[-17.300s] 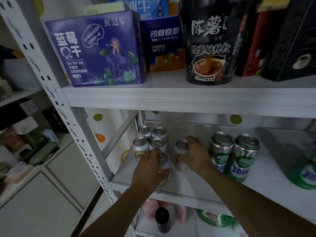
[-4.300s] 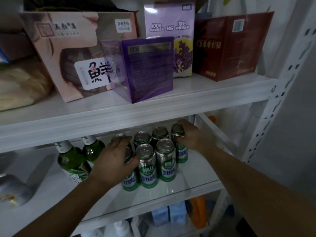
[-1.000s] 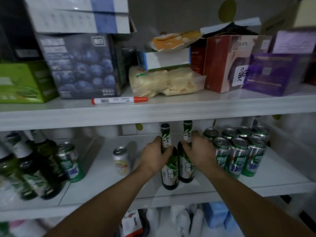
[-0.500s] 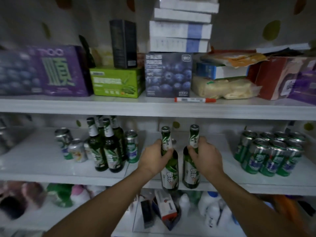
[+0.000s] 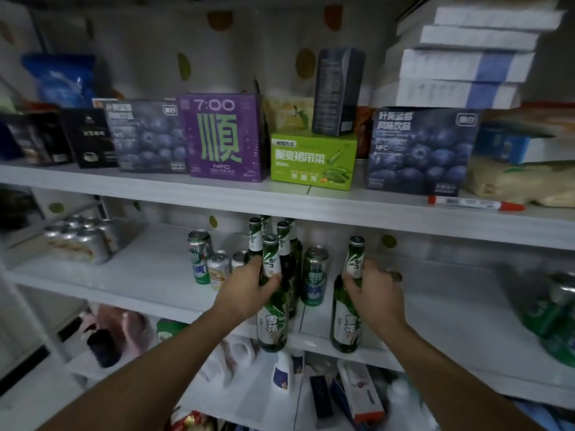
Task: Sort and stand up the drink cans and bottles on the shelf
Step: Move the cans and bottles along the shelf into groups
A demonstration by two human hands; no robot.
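Left hand (image 5: 245,293) wrapped round neck of upright green bottle (image 5: 271,309), base at front lip of middle shelf (image 5: 149,275), just in front of bottle cluster (image 5: 287,253). Right hand (image 5: 375,295) closed on 2nd green bottle (image 5: 348,315), also upright at shelf front, apart to right. Tall green can (image 5: 314,276) stands btwn them, further back. Silver cans (image 5: 77,241) grouped far left; green cans (image 5: 557,309), blurred, far right.

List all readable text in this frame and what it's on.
"7:00", "顺", "NFC": purple box
"NFC", "风味饮品": right blueberry box
"雪花": neck label of the bottle in the left hand
Green box: large white characters, too blurred to read for certain
Left blueberry box, black boxes, cans, marker: print too small or blurred
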